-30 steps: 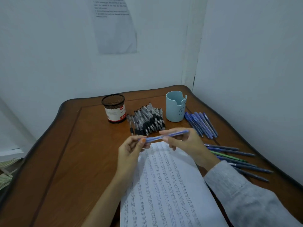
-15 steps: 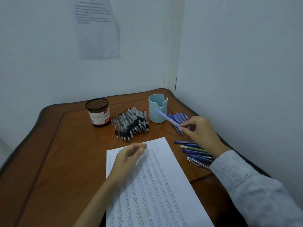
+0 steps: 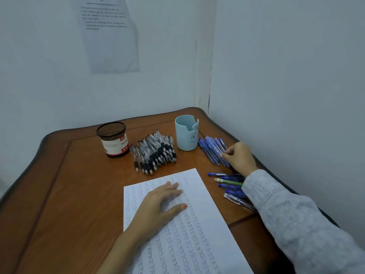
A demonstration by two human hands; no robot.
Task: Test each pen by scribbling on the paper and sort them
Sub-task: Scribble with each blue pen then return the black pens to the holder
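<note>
The left hand [image 3: 158,204] lies flat on the scribbled paper [image 3: 197,234] at the tabletop's [image 3: 69,194] near edge, fingers spread. The right hand [image 3: 240,157] is at the row of blue pens [image 3: 211,149] just right of the pale blue cup [image 3: 185,135]. Its curled fingers touch their near ends, though I cannot tell whether they grip one.

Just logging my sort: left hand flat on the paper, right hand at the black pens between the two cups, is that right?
Not quite. In the head view the right hand is at the blue pens right of the light blue cup, not the black pens. The left hand is flat on the paper.
</note>
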